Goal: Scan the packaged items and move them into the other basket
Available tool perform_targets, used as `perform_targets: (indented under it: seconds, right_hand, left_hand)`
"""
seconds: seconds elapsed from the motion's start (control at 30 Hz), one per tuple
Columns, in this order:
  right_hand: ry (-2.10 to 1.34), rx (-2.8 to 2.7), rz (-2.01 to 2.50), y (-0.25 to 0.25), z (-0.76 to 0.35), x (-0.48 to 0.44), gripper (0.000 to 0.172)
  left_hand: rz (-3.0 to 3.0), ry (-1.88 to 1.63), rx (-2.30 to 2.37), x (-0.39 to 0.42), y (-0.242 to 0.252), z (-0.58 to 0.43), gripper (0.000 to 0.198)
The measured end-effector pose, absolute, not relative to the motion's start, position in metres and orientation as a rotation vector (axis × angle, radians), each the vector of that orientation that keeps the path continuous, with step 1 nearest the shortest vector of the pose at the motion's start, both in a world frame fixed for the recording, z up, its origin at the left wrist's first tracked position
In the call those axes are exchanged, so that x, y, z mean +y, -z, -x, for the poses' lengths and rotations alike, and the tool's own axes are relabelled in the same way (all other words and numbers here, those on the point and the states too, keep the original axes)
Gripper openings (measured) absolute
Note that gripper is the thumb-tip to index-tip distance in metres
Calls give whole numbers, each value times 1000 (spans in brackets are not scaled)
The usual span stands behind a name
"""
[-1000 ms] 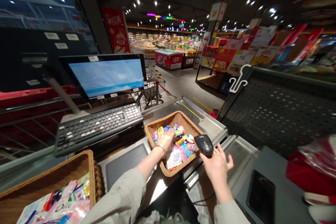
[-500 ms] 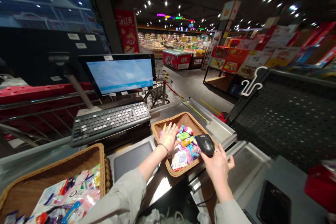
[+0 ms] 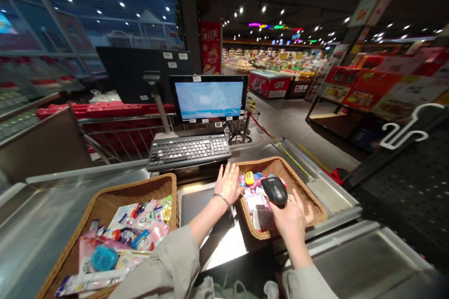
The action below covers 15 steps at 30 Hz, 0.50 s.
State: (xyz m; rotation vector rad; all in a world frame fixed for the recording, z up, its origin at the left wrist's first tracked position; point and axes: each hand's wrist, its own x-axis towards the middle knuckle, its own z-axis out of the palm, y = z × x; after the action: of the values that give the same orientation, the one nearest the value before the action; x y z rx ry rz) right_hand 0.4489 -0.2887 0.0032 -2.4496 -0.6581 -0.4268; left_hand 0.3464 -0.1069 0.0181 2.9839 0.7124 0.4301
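Observation:
My right hand [image 3: 293, 219] grips a black handheld barcode scanner [image 3: 274, 190], its head over the right wicker basket [image 3: 308, 198]. Colourful packaged sweets [image 3: 256, 198] lie in that basket, partly hidden by the scanner and my hand. At the basket's left rim is my left hand [image 3: 228, 184], palm down with fingers stretched out and nothing gripped. Whether it touches the rim, I cannot tell. A second wicker basket [image 3: 101, 201] stands to the left, holding a pile of packets, among them a pink Dove bag [image 3: 147, 219] and a blue item [image 3: 104, 258].
Behind the hands are a keyboard [image 3: 191, 149] and a lit monitor [image 3: 210, 99]. A dark flat panel [image 3: 196, 205] is set in the metal counter between the baskets. White hooks [image 3: 403, 133] hang on a black perforated panel at the right.
My view has turned left, showing more of the left basket. My left hand has moved off the sweets to the right basket's left rim. The scanner stays in my right hand.

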Motion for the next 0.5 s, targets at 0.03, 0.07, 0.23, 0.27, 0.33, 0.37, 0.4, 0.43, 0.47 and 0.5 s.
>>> perform_targets:
  seconds: [0.03, 0.07, 0.23, 0.27, 0.33, 0.37, 0.4, 0.43, 0.47, 0.5]
  right_hand:
    - [415, -676, 2434, -3, -446, -284, 44]
    - [404, -701, 2411, -3, -443, -279, 43]
    - [390, -833, 2303, -5, -426, -255, 42]
    - [378, -867, 2287, -6, -422, -250, 40]
    - [365, -916, 2269, -8, -413, -240, 39]
    - [363, -935, 2262, -9, -409, -235, 39]
    - [359, -954, 2255, -9, -405, -229, 39]
    - [353, -975, 2246, -10, -400, -224, 39]
    - [343, -999, 2236, -10, -396, -219, 40]
    - [331, -1022, 2226, -10, -391, -213, 40]
  left_hand:
    - [-2977, -430, 750, -106, -20, -340, 73]
    - [-2968, -432, 787, -105, -22, -333, 74]
    - [-2926, -487, 931, -98, -27, -298, 73]
    - [-2921, -499, 956, -96, -27, -290, 73]
    - [-2913, -515, 1014, -92, -25, -274, 73]
    - [-2908, -518, 1046, -90, -24, -265, 72]
    - [-2903, -519, 1078, -87, -22, -256, 72]
    - [-2898, -519, 1110, -84, -20, -247, 71]
    - [-2890, -519, 1145, -81, -18, -238, 70]
    - [-2881, -518, 1180, -79, -16, -229, 70]
